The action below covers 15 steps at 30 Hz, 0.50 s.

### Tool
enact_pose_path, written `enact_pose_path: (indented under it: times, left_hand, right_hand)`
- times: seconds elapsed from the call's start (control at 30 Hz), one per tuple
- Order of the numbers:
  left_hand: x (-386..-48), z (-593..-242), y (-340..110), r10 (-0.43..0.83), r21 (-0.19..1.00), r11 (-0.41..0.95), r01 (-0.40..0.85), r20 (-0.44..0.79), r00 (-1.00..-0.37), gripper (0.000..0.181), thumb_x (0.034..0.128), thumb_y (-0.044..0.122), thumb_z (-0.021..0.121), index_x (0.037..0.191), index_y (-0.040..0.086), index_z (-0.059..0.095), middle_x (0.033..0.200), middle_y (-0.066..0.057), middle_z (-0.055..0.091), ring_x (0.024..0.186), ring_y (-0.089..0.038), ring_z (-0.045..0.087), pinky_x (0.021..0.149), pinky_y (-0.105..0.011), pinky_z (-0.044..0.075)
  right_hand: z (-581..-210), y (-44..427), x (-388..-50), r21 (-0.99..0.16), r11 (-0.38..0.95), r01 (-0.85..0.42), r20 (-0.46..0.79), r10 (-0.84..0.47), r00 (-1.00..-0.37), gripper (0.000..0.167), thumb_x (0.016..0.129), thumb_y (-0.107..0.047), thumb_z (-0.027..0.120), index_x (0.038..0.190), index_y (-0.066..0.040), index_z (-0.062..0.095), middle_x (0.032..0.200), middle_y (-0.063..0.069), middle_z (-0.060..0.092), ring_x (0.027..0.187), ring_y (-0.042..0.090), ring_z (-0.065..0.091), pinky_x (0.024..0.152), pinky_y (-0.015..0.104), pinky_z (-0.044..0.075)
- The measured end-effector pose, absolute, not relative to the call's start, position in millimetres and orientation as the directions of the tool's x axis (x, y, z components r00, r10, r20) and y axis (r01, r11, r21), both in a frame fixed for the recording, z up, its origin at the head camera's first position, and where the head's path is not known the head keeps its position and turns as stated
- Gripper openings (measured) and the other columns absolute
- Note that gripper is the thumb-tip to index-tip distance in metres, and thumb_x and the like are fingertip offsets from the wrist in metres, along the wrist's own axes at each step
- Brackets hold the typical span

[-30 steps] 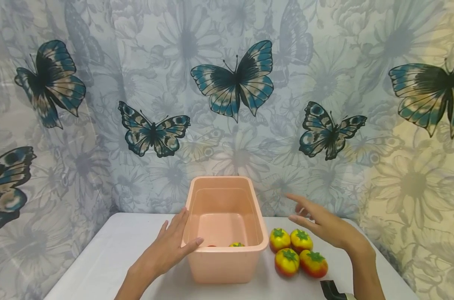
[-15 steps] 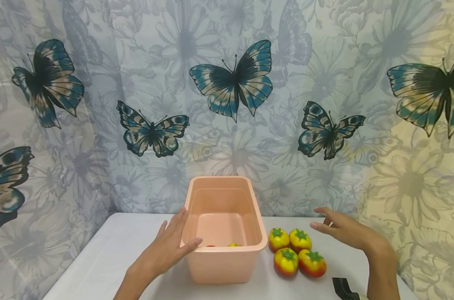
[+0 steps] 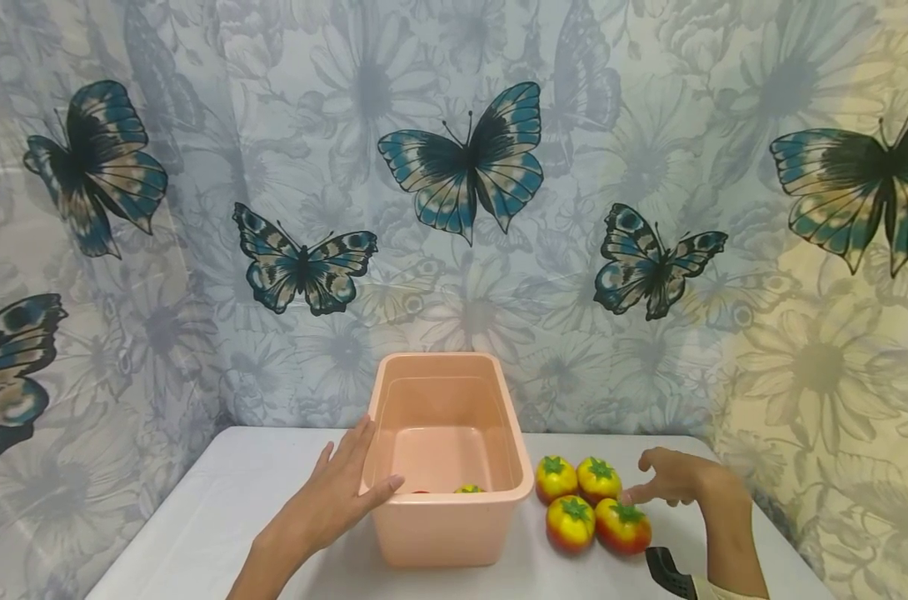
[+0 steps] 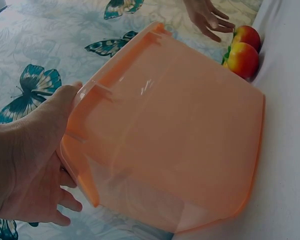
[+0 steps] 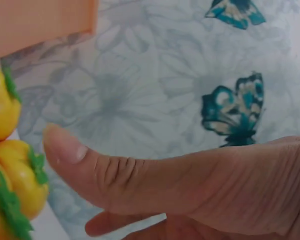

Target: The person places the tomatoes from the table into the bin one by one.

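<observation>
A peach plastic bin (image 3: 448,531) stands on the white table. My left hand (image 3: 326,492) rests on its left rim, fingers along the side and thumb over the near corner; the left wrist view shows the hand (image 4: 37,155) against the bin's edge. To the right of the bin four yellow-red fruits with green tops sit in a cluster. My right hand (image 3: 675,479) is just right of them, fingers slightly bent and holding nothing, its thumb close to the near right fruit (image 3: 623,527). Contact there cannot be told.
Inside the bin, near its front wall, the tops of a yellow-green fruit (image 3: 469,489) and something red show. Behind the table (image 3: 274,454) hangs a floral curtain (image 3: 499,317) with butterflies. A black strap end (image 3: 670,573) is at the right wrist.
My right hand has moved from above and behind the fruits, first to the right, then down and closer to the near right fruit. The left hand stays on the bin.
</observation>
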<state>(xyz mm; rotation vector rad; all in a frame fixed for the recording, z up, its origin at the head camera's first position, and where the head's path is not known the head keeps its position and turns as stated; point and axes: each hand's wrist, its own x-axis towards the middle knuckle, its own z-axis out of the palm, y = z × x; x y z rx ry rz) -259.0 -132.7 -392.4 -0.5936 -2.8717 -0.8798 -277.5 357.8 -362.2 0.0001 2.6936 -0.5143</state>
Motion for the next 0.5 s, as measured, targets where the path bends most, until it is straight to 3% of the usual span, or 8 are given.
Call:
enact_pose_path:
  times: [0.1, 0.17, 0.23, 0.33, 0.5]
  left_hand:
    - [-259, -393, -133, 0.337, 0.521, 0.763, 0.383, 0.185, -0.923, 0.099, 0.1012, 0.066, 0.051, 0.168, 0.007, 0.01, 0.178, -0.011, 0.007, 0.166, -0.034, 0.011, 0.132, -0.064, 0.0]
    - [-260, -394, -133, 0.335, 0.517, 0.765, 0.384, 0.19, -0.923, 0.1, 0.1007, 0.068, 0.051, 0.168, 0.007, 0.01, 0.178, -0.011, 0.008, 0.166, -0.034, 0.012, 0.132, -0.064, 0.001]
    - [-260, -395, -133, 0.334, 0.513, 0.765, 0.388, 0.199, -0.921, 0.1, 0.1004, 0.068, 0.051, 0.168, 0.006, 0.011, 0.178, -0.012, 0.009, 0.165, -0.034, 0.013, 0.132, -0.064, 0.002]
    - [-260, -395, -133, 0.334, 0.513, 0.763, 0.393, 0.207, -0.92, 0.1, 0.1003, 0.068, 0.051, 0.168, 0.005, 0.013, 0.178, -0.012, 0.01, 0.165, -0.034, 0.014, 0.132, -0.064, 0.003]
    - [-260, -393, -133, 0.337, 0.523, 0.758, 0.39, 0.199, -0.92, 0.099, 0.1007, 0.067, 0.051, 0.168, 0.005, 0.012, 0.178, -0.012, 0.01, 0.165, -0.034, 0.013, 0.132, -0.064, 0.001]
  right_hand:
    - [-372, 357, -282, -0.317, 0.944, 0.093, -0.408, -0.047, -0.912, 0.082, 0.083, -0.055, 0.084, 0.129, 0.009, 0.061, 0.082, 0.006, 0.067, 0.077, 0.021, 0.063, 0.072, 0.037, 0.057]
    - [-379, 356, -285, -0.301, 0.949, 0.092, -0.417, -0.044, -0.908, 0.075, 0.081, -0.054, 0.086, 0.121, 0.006, 0.066, 0.073, 0.003, 0.062, 0.07, 0.016, 0.057, 0.066, 0.03, 0.051]
    - [-385, 356, -288, -0.285, 0.955, 0.077, -0.428, -0.055, -0.902, 0.065, 0.08, -0.053, 0.087, 0.109, 0.003, 0.072, 0.071, 0.001, 0.064, 0.068, 0.014, 0.061, 0.065, 0.03, 0.053]
    - [-392, 355, -293, -0.252, 0.965, 0.065, -0.446, -0.056, -0.893, 0.053, 0.08, -0.054, 0.087, 0.094, -0.004, 0.075, 0.076, 0.004, 0.072, 0.072, 0.019, 0.071, 0.073, 0.039, 0.062]
    - [-400, 351, -299, -0.24, 0.967, 0.09, -0.488, -0.04, -0.872, 0.047, 0.079, -0.05, 0.089, 0.089, -0.006, 0.077, 0.079, 0.005, 0.074, 0.076, 0.023, 0.074, 0.081, 0.044, 0.063]
